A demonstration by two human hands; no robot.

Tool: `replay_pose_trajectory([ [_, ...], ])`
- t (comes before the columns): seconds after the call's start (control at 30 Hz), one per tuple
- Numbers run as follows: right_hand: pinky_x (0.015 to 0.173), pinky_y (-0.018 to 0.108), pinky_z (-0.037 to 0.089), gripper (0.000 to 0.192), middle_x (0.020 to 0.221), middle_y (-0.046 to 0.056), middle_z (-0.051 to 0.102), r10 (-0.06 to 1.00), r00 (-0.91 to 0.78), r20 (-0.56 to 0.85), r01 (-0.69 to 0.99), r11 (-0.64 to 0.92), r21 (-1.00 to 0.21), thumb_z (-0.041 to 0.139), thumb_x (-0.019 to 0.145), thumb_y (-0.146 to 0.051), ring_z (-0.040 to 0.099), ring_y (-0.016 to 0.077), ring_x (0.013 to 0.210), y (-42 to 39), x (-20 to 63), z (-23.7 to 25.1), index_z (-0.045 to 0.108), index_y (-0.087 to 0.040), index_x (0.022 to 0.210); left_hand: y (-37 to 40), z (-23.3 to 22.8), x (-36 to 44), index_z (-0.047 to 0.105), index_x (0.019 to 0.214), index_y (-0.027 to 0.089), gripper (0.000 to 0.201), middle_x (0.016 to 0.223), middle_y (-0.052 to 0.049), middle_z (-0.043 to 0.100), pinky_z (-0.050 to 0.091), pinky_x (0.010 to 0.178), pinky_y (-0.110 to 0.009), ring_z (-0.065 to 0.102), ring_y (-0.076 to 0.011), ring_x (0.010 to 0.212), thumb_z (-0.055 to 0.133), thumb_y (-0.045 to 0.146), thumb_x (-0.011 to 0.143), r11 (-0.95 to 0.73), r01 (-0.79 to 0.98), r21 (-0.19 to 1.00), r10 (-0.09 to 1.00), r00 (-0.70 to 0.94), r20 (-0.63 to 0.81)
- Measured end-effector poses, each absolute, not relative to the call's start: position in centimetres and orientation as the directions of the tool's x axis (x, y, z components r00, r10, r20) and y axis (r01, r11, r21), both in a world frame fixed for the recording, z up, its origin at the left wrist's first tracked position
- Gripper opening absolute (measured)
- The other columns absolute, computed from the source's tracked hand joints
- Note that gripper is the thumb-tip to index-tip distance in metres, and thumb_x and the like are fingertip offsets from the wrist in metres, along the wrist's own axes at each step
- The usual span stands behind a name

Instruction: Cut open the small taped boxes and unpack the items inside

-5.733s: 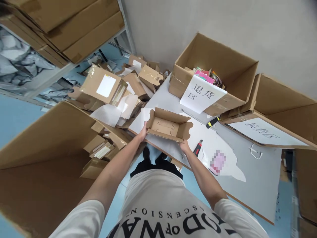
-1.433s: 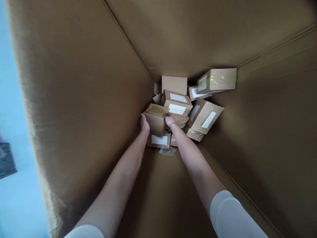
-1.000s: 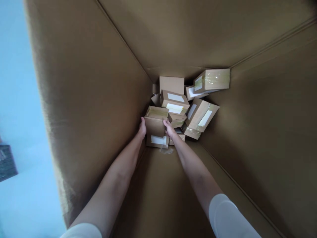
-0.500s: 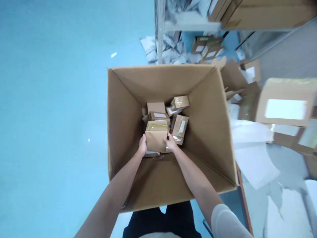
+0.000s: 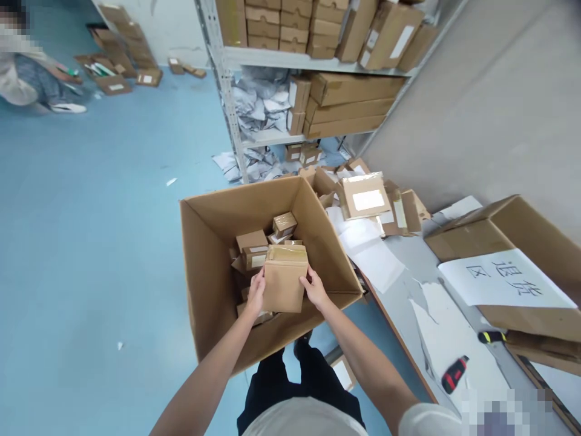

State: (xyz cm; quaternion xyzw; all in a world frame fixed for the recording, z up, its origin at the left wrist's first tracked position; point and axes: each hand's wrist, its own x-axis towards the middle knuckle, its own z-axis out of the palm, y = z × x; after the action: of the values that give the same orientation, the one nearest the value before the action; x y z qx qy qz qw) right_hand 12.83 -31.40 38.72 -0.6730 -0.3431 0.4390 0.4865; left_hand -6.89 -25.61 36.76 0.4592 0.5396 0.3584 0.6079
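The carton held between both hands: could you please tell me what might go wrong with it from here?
Gripped at its sides by the left hand and the right hand, the carton might slip and drop into the large box below. Carried low, it might also knock against the large box.

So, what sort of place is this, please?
Probably a warehouse's returns corner: the Chinese sign reads "returns area", boxes stand on a shelf, and parcels lie in a big carton.
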Motion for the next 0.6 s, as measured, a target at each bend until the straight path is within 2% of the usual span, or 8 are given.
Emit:
replay_pose_trajectory([
  [0.13, 0.099, 0.041, 0.043, 0.063, 0.125, 0.008, 0.06, 0.875, 0.441, -0.201, 0.013, -0.23, -0.973, 0.064, 0.076, -0.038, 0.058, 0.0235, 0.111, -33.9, 15.4, 42.1, 0.048, -0.024, 0.136, -26.3, 39.6, -4.1, 0.054, 0.131, 0.027, 0.076, 0.131, -0.009, 0.048, 0.025, 0.112, -0.043, 0.039, -0.0275, 0.129, 0.038, 0.077, 0.076, 0.176, 0.14, 0.974, 0.932, 0.294, -0.211],
  [0.27, 0.098, 0.044, 0.045, 0.076, 0.119, 0.007, 0.064, 0.835, 0.514, -0.197, -0.027, -0.214, -0.977, 0.067, 0.074, -0.039, 0.062, 0.0232, 0.104, -36.6, 18.8, 45.0, 0.038, -0.024, 0.142, -27.0, 43.0, -0.6, 0.048, 0.136, 0.027, 0.072, 0.138, -0.009, 0.046, 0.022, 0.113, -0.045, 0.036, -0.028, 0.132, 0.04, 0.071, 0.08, 0.034, 0.159, 0.987, 0.895, 0.435, -0.101],
  [0.37, 0.09, 0.046, 0.05, 0.081, 0.109, 0.005, 0.067, 0.812, 0.544, -0.211, -0.034, -0.23, -0.973, 0.067, 0.073, -0.038, 0.065, 0.0229, 0.094, -39.6, 22.4, 46.8, 0.032, -0.027, 0.145, -27.8, 45.5, 3.0, 0.046, 0.138, 0.024, 0.072, 0.139, -0.01, 0.046, 0.025, 0.111, -0.044, 0.038, -0.028, 0.131, 0.043, 0.068, 0.081, -0.08, 0.139, 0.987, 0.839, 0.543, -0.008],
  [0.47, 0.082, 0.043, 0.054, 0.081, 0.109, 0.004, 0.067, 0.782, 0.59, -0.201, -0.053, -0.211, -0.976, 0.068, 0.072, -0.038, 0.066, 0.0214, 0.088, -43.4, 26.3, 48.1, 0.032, -0.029, 0.145, -29.3, 47.9, 7.5, 0.046, 0.138, 0.021, 0.072, 0.138, -0.013, 0.047, 0.03, 0.108, -0.042, 0.043, -0.0282, 0.127, 0.044, 0.066, 0.082, -0.15, 0.132, 0.98, 0.779, 0.626, 0.035],
  [0.53, 0.076, 0.04, 0.057, 0.078, 0.106, 0.003, 0.066, 0.759, 0.616, -0.213, -0.086, -0.203, -0.975, 0.066, 0.073, -0.041, 0.066, 0.0195, 0.082, -45.9, 28.9, 48.7, 0.033, -0.029, 0.144, -30.5, 49.4, 10.8, 0.049, 0.135, 0.021, 0.07, 0.135, -0.013, 0.051, 0.031, 0.106, -0.043, 0.045, -0.0287, 0.125, 0.044, 0.066, 0.082, -0.206, 0.158, 0.966, 0.749, 0.661, 0.051],
  [0.6, 0.07, 0.038, 0.058, 0.074, 0.094, 0.001, 0.066, 0.728, 0.648, -0.226, -0.121, -0.195, -0.973, 0.062, 0.076, -0.044, 0.065, 0.0174, 0.072, -48.3, 31.3, 49.2, 0.034, -0.028, 0.142, -31.7, 51.0, 14.4, 0.053, 0.131, 0.021, 0.067, 0.131, -0.012, 0.054, 0.03, 0.106, -0.044, 0.046, -0.0292, 0.122, 0.045, 0.065, 0.081, -0.279, 0.18, 0.943, 0.718, 0.691, 0.08],
])
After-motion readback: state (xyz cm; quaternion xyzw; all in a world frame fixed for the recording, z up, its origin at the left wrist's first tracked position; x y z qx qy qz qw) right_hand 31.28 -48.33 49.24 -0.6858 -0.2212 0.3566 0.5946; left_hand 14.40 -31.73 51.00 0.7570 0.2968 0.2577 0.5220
